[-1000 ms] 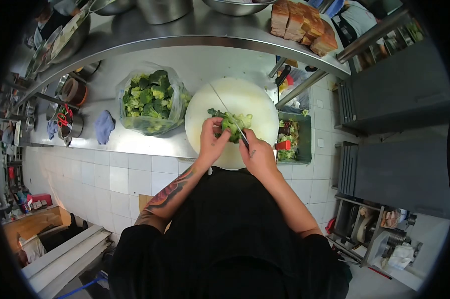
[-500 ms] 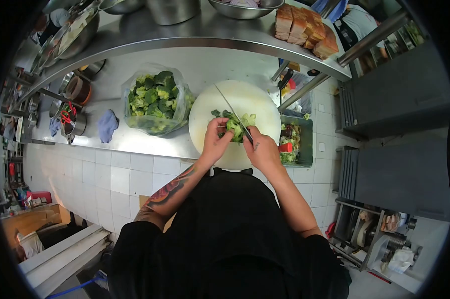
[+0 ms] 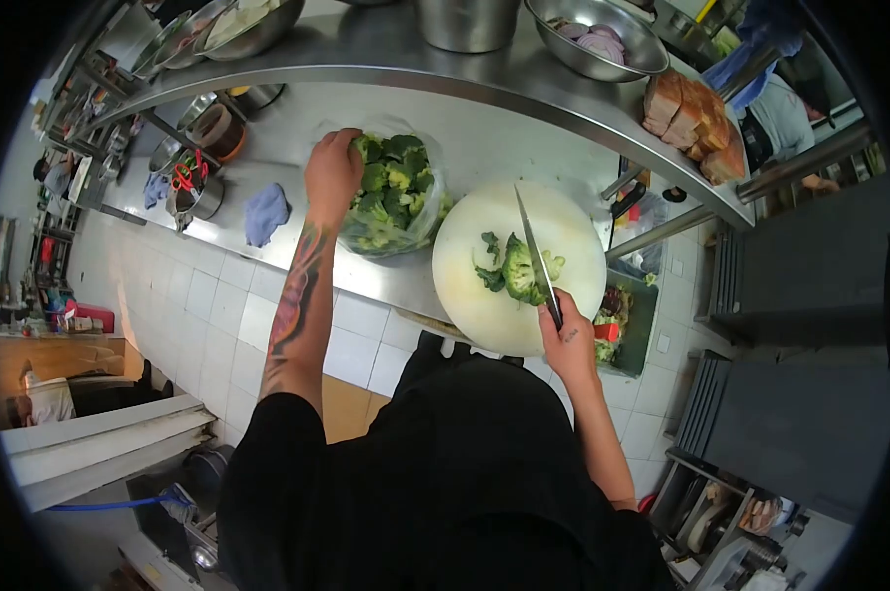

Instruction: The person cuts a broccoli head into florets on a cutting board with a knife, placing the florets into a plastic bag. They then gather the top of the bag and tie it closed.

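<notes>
My left hand (image 3: 333,169) is at the left rim of a clear plastic bag (image 3: 439,212) full of broccoli florets (image 3: 391,187). Its fingers curl inward against the bag's edge and the nearest floret; what they grip is hidden. The knife (image 3: 534,241) is in my right hand (image 3: 569,340), closed around the handle, with the blade pointing away over the round white cutting board (image 3: 470,300). Left of the blade, a large broccoli piece (image 3: 520,270) lies on the board. Smaller dark green bits (image 3: 489,261) lie beside it, and pale slices (image 3: 555,266) show right of the blade.
A steel shelf (image 3: 366,77) crosses above the counter, bearing bowls and roasted meat blocks (image 3: 693,123). On the counter's left are a blue cloth (image 3: 266,215) and a pot with red-handled scissors (image 3: 189,175). A green bin (image 3: 634,345) with scraps stands right of the board.
My left hand has left the broccoli on the board and reached left to the bag. My right hand still holds the knife there. The view has shifted, moving the counter rightward.
</notes>
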{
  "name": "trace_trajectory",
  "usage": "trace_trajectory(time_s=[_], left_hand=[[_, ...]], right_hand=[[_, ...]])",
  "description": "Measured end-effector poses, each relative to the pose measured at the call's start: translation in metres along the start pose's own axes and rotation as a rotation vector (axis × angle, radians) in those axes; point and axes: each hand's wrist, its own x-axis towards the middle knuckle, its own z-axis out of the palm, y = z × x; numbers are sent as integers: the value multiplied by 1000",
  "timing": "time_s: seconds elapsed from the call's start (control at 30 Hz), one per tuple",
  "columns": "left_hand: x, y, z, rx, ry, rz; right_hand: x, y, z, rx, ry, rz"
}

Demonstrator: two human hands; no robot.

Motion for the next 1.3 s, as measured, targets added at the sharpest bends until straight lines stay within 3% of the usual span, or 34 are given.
trace_trajectory(time_s=[0.13, 0.2, 0.33, 0.37, 0.43, 0.5, 0.57, 0.67, 0.7, 0.83, 0.97, 1.07, 1.13, 1.3], left_hand=[[11, -36, 34, 47, -143, -120], [6, -65, 64, -45, -3, 37], [19, -82, 68, -91, -99, -5], [18, -78, 63, 19, -38, 101], [11, -41, 36, 113, 8, 221], [-11, 20, 13, -168, 89, 178], [-54, 70, 23, -473, -75, 60], [-113, 139, 65, -880, -612, -112], [-131, 152, 93, -1016, -650, -161], [-146, 173, 128, -936, -526, 5], [-175, 178, 128, -970, -444, -62], [-187, 184, 117, -938, -414, -90], [-191, 188, 112, -885, -429, -93], [-191, 192, 103, -863, -417, -79]], right_hand=[[0, 3, 2, -3, 17, -14], [-2, 2, 2, 19, -2, 7], [0, 4, 3, 29, 12, 10], [0, 2, 2, 31, 10, 19], [-2, -1, 2, 31, 20, 51], [-2, -1, 1, 33, -6, 81], [-4, -1, 0, 48, 3, 105], [-7, 8, 7, 61, 4, 96], [-9, 13, 10, 91, 32, 49], [-18, 11, 9, 150, 132, -29], [-15, -13, -2, 160, 144, 65], [-5, -16, -4, 193, 146, 7], [-3, -13, -4, 91, 15, -23], [-12, -40, -16, 117, 104, -72]])
